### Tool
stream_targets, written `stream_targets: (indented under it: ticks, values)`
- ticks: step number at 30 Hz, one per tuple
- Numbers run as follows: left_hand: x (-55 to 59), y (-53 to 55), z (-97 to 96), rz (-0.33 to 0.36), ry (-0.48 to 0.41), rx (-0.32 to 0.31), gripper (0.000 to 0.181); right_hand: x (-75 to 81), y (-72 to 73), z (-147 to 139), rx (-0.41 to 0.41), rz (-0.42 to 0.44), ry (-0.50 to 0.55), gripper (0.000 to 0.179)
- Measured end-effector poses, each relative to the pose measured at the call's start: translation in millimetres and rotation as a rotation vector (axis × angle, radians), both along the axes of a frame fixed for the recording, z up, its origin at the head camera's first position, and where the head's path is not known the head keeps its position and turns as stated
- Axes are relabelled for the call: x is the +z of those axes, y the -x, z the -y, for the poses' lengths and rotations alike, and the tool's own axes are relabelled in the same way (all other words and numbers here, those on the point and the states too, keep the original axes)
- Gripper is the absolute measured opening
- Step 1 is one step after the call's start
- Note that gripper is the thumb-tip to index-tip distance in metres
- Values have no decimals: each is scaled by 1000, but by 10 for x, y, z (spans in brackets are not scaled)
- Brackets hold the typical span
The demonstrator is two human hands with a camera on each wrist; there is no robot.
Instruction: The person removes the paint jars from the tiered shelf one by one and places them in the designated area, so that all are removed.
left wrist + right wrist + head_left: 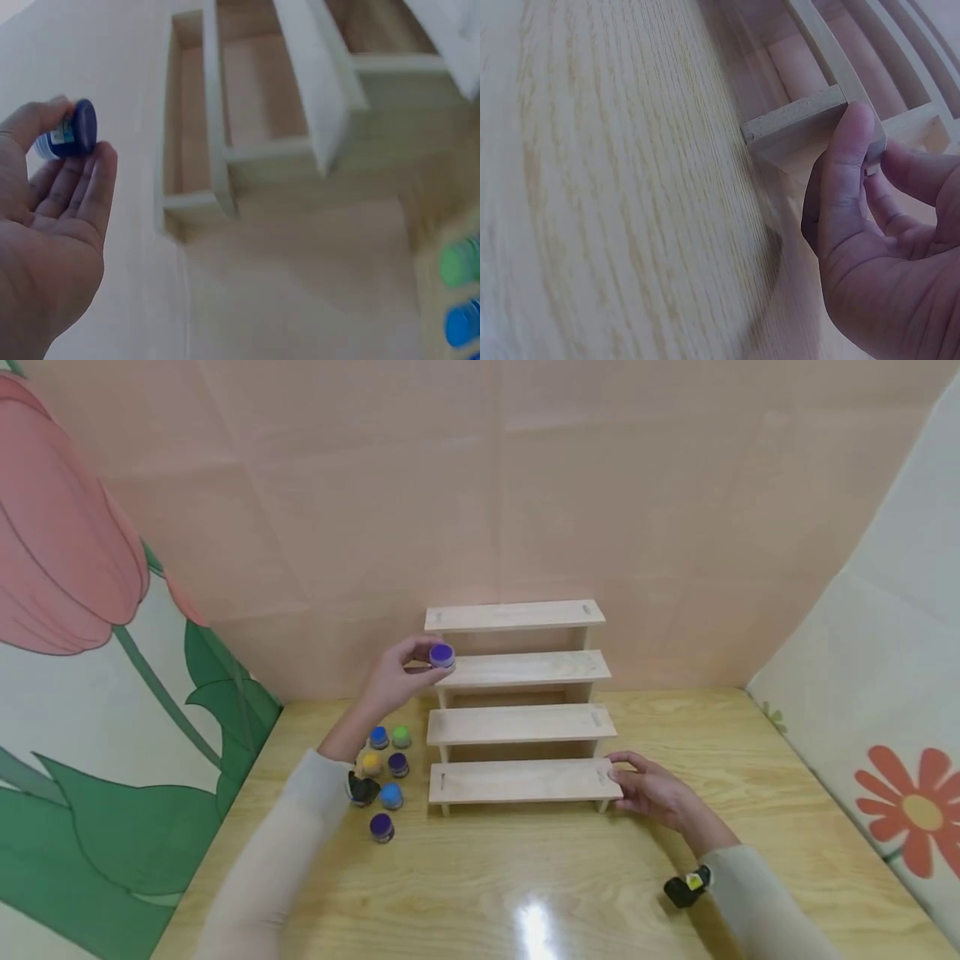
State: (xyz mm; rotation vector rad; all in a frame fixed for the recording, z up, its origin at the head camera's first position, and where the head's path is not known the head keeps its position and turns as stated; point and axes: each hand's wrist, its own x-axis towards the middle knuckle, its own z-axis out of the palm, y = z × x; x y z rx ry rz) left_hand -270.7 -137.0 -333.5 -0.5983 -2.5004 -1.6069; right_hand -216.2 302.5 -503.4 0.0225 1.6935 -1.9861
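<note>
My left hand (396,681) pinches a small jar with a purple lid (442,655) between thumb and fingers, by the left end of the second-highest step. In the left wrist view this jar (73,133) lies tilted on its side and has a label. A pale wooden four-step display rack (525,781) stands against the back wall. At its lowest step, my right hand (654,793) pinches the right end of the board. The right wrist view shows thumb and fingers round the corner of that board (832,52).
Several small jars stand on the wooden table (465,893) left of the rack, among them a green-lidded jar (402,737), a yellow-lidded jar (371,764) and a light-blue-lidded jar (391,795). My left forearm partly covers this group. Flower-printed panels (918,810) border both sides.
</note>
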Motion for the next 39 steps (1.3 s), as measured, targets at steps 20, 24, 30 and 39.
stream_targets:
  ticks: [20, 24, 30, 39]
  values:
    - [-519, -585, 929, 126, 114, -13, 46, -6, -5, -2, 7, -4, 8, 25]
    - [-554, -646, 1046, 145, 163, 0, 47, -2, -9, -3, 20, -5, 11, 25]
    - [-649, -716, 1172, 147, 154, -28, 46, 11, 5, -12, 17, -4, 7, 24]
    - [-847, -853, 1325, 217, 202, 19, 47, 22, 12, -22, 18, 5, -4, 26]
